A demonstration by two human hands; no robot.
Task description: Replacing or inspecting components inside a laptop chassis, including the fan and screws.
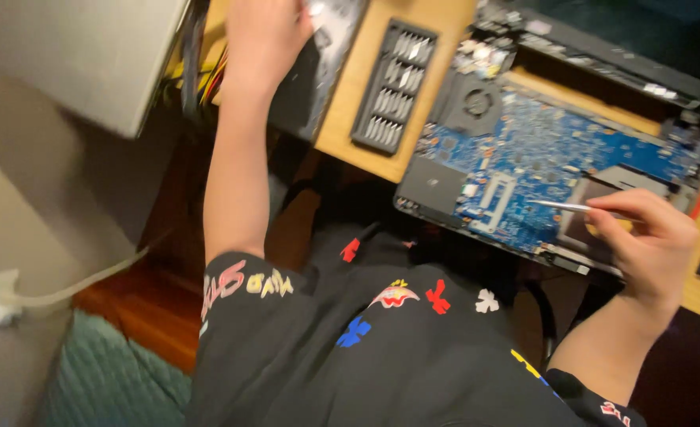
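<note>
Bottom of frame: the person's black shirt (pixel 381 356) with coloured printed patches fills the lower centre. At lower left, a teal quilted cushion (pixel 105 379) and a white cable (pixel 73 286) running to a wall plug.

Right centre: the right hand (pixel 649 237) is curled, thumb and fingers pinching a thin silver tool (pixel 565 206). The tool lies nearly level; its tip points left and sits over the blue circuit board (pixel 539 150), near a white connector frame. Whether the tip touches the board cannot be determined.

Centre right: the circuit board lies inside an opened laptop base (pixel 429 186), which rests on a wooden desk (pixel 362 103) and overhangs its near edge. A round black fan (pixel 475 101) occupies the board's upper left corner.

Upper centre: a black tray of screwdriver bits (pixel 393 85) lies on the desk, just left of the laptop base.

Upper left: the left hand (pixel 264 35) reaches far forward and rests against a dark flat panel (pixel 318 67) at the top edge. The fingers are blurred and partly cut off; the grip cannot be determined. A white box-shaped case (pixel 81 55) stands at far upper left.
</note>
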